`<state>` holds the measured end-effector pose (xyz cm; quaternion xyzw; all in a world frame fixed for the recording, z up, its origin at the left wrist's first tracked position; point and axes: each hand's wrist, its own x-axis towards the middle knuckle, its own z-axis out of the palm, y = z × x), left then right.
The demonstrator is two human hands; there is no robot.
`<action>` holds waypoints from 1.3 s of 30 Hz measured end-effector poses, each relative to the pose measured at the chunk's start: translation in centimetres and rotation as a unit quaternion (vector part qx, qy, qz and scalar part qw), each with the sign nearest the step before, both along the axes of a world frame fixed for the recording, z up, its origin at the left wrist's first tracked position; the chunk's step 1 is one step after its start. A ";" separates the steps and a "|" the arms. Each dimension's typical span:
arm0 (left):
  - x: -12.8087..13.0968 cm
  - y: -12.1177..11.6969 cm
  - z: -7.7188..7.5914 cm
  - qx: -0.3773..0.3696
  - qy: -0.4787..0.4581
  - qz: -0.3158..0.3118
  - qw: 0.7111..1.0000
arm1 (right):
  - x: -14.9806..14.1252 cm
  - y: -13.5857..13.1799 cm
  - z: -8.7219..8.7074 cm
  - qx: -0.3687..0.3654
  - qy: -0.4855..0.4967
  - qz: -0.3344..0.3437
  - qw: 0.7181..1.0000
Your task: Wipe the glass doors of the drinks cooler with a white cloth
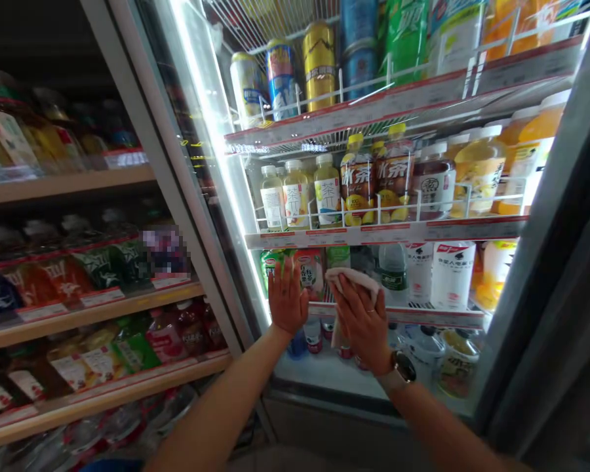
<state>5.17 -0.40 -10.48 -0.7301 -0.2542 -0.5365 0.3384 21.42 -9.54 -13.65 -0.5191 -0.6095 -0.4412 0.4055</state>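
My left hand is raised with its fingers stretched out and holds nothing. It is in front of the red and green drink packs on a lower cooler shelf. My right hand, with a watch on the wrist, presses a pale cloth held under its fingers. The cloth hangs partly below the palm, in front of the lower shelf edge. Whether a glass pane lies between the hands and the bottles I cannot tell for certain.
The lit cooler holds cans up top, tea bottles in the middle and white bottles lower right, behind wire rails. A dark frame bounds it on the right. Wooden shelves with bottles stand left.
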 end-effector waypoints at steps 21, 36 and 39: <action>0.2 -0.3 0.1 0.003 0.000 0.003 1.000 | -0.2 0.0 -0.4 0.006 0.020 -0.017 1.000; 0.2 -0.4 0.1 -0.002 -0.002 -0.007 1.000 | 3.2 -1.3 2.0 0.046 0.110 -0.023 0.993; 0.2 -0.4 0.1 -0.010 -0.002 -0.008 1.000 | 1.2 -0.5 -0.1 0.009 0.061 -0.020 0.998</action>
